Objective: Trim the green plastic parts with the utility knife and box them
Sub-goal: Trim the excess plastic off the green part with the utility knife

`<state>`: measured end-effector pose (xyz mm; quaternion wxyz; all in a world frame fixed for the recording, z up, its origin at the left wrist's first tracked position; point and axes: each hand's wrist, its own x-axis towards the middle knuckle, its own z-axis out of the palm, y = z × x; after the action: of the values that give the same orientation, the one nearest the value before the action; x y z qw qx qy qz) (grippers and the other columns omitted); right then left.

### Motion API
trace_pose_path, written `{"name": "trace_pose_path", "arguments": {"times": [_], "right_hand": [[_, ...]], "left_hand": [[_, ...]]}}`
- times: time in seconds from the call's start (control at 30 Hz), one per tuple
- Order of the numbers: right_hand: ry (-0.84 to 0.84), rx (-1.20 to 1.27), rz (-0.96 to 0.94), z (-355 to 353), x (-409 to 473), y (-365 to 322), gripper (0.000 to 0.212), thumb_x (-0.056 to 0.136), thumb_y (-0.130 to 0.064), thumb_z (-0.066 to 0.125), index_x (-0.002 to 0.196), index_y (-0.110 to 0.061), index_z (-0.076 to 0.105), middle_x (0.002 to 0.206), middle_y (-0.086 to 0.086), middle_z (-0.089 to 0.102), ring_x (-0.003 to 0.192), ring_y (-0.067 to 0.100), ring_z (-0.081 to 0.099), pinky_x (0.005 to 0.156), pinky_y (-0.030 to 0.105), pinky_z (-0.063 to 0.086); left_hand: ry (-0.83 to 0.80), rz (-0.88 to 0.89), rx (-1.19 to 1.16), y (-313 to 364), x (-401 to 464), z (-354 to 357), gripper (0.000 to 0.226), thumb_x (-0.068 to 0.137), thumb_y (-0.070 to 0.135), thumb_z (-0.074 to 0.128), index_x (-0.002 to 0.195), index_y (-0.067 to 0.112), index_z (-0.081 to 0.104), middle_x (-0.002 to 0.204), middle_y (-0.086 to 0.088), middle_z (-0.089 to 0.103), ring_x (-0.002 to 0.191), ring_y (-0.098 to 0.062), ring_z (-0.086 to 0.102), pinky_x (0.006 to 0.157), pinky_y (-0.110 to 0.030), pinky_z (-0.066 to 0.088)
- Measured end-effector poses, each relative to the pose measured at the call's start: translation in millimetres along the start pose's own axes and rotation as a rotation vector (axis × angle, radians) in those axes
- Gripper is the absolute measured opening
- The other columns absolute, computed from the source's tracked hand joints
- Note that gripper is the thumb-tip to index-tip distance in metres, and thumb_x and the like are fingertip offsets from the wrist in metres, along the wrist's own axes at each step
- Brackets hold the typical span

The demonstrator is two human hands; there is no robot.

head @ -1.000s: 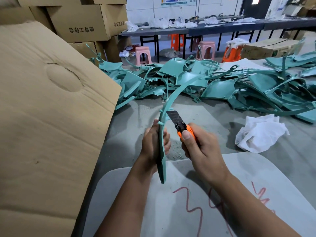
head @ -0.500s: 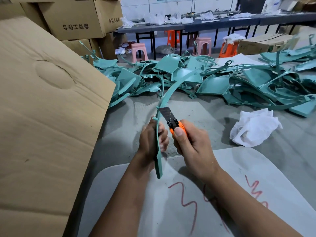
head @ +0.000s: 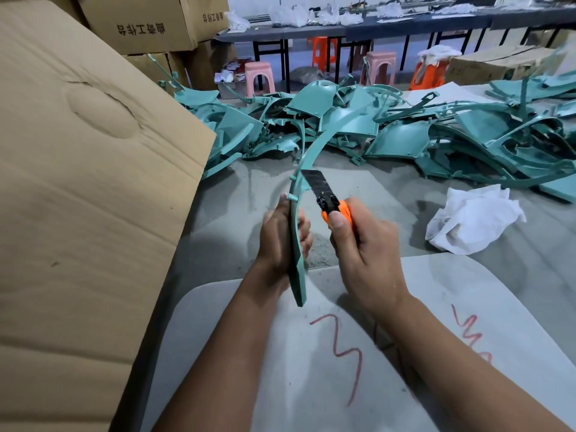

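Green part: your left hand (head: 282,241) grips the long curved green plastic strip (head: 296,244) upright above the tabletop (head: 374,188), exposing its edge.
Knife: your right hand (head: 363,254) clamps the orange-handled utility knife (head: 327,198), blade against that edge for trimming.

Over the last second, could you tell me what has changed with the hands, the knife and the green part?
Very little. The knife blade has slid slightly up the curved green part, toward its far end. Nothing was taken hold of or let go: the left hand still grips the part upright, and the right hand still grips the knife's orange handle. The pile of green parts and white cloth lie as before.
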<state>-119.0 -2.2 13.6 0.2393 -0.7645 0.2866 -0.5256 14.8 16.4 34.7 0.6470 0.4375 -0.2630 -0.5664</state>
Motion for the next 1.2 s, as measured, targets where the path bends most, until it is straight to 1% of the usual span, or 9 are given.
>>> {"name": "trace_pose_path", "arguments": {"times": [0.07,0.2,0.33,0.47,0.63,0.73,0.83,1.0,1.2], "right_hand": [[0.015,-0.066,-0.025,0.6,1.5,-0.7,0.037,0.109,-0.039,0.043,0.079,-0.017,0.041,0.057,-0.005,0.037,0.051,0.019,0.039,0.049,0.028,0.029],[0.009,-0.084,-0.042,-5.8,3.8,2.5,0.039,0.108,-0.036,0.043,0.078,-0.011,0.043,0.056,-0.001,0.039,0.051,0.021,0.038,0.049,0.033,0.03],[0.002,-0.115,-0.113,-8.0,1.7,-2.7,0.043,0.108,-0.041,0.041,0.078,-0.01,0.046,0.057,-0.005,0.034,0.05,0.018,0.036,0.05,0.027,0.026],[0.036,-0.238,-0.08,-1.8,1.9,-4.7,0.04,0.108,-0.043,0.04,0.078,-0.016,0.041,0.056,-0.009,0.028,0.05,0.016,0.032,0.049,0.035,0.027],[0.096,-0.273,-0.059,-3.7,2.2,-0.9,0.037,0.109,-0.045,0.038,0.08,-0.022,0.036,0.055,-0.008,0.03,0.05,0.017,0.033,0.049,0.037,0.03],[-0.017,-0.241,-0.184,-7.8,3.2,0.0,0.035,0.108,-0.046,0.04,0.08,-0.024,0.039,0.057,-0.013,0.029,0.05,0.015,0.033,0.048,0.036,0.03],[-0.112,-0.205,-0.24,-14.2,6.9,3.4,0.041,0.107,-0.045,0.043,0.079,-0.016,0.046,0.058,-0.012,0.032,0.048,0.016,0.036,0.046,0.04,0.033],[-0.012,-0.283,-0.115,-22.6,9.2,11.1,0.04,0.106,-0.041,0.045,0.077,-0.013,0.045,0.054,-0.009,0.033,0.047,0.018,0.036,0.046,0.039,0.032],[-0.283,-0.251,-0.211,-21.4,6.0,10.9,0.038,0.106,-0.047,0.045,0.08,-0.019,0.046,0.056,-0.011,0.034,0.048,0.017,0.039,0.047,0.041,0.035]], "left_hand": [[0.044,0.024,-0.011,-0.6,-1.6,1.9,0.046,0.112,0.024,0.016,0.068,0.012,0.028,0.037,0.0,0.03,0.028,-0.01,0.028,0.03,-0.012,0.02],[0.115,0.046,-0.025,-1.2,-0.4,4.1,0.044,0.112,0.03,0.021,0.071,0.016,0.028,0.04,0.001,0.028,0.028,-0.007,0.026,0.03,-0.011,0.021],[0.182,0.065,-0.026,-2.0,0.8,5.4,0.048,0.112,0.035,0.025,0.071,0.014,0.039,0.043,0.003,0.039,0.03,-0.004,0.036,0.032,-0.009,0.029],[0.238,0.053,0.025,-4.1,3.7,3.3,0.048,0.112,0.038,0.026,0.073,0.015,0.04,0.058,-0.006,0.034,0.035,-0.007,0.036,0.032,-0.012,0.03],[0.314,-0.031,0.133,-5.8,9.7,2.1,0.036,0.11,0.045,0.031,0.088,0.019,0.044,0.065,-0.001,0.042,0.052,-0.013,0.039,0.045,-0.022,0.032],[0.295,-0.04,0.079,-6.7,11.0,-2.3,0.046,0.109,0.045,0.034,0.073,0.019,0.042,0.051,0.003,0.042,0.041,-0.008,0.041,0.038,-0.017,0.031],[0.271,0.044,0.095,-5.4,10.7,-12.1,0.046,0.109,0.045,0.036,0.073,0.018,0.046,0.043,0.008,0.046,0.035,-0.004,0.043,0.036,-0.015,0.033],[0.389,0.154,0.443,4.7,18.0,-36.0,0.049,0.109,0.045,0.037,0.078,0.015,0.06,0.05,0.011,0.058,0.055,-0.011,0.056,0.054,-0.026,0.043],[0.62,0.282,0.681,15.6,21.4,-53.7,0.054,0.106,0.044,0.037,0.097,0.0,0.067,0.102,-0.021,0.071,0.099,-0.04,0.066,0.09,-0.05,0.055]]}}
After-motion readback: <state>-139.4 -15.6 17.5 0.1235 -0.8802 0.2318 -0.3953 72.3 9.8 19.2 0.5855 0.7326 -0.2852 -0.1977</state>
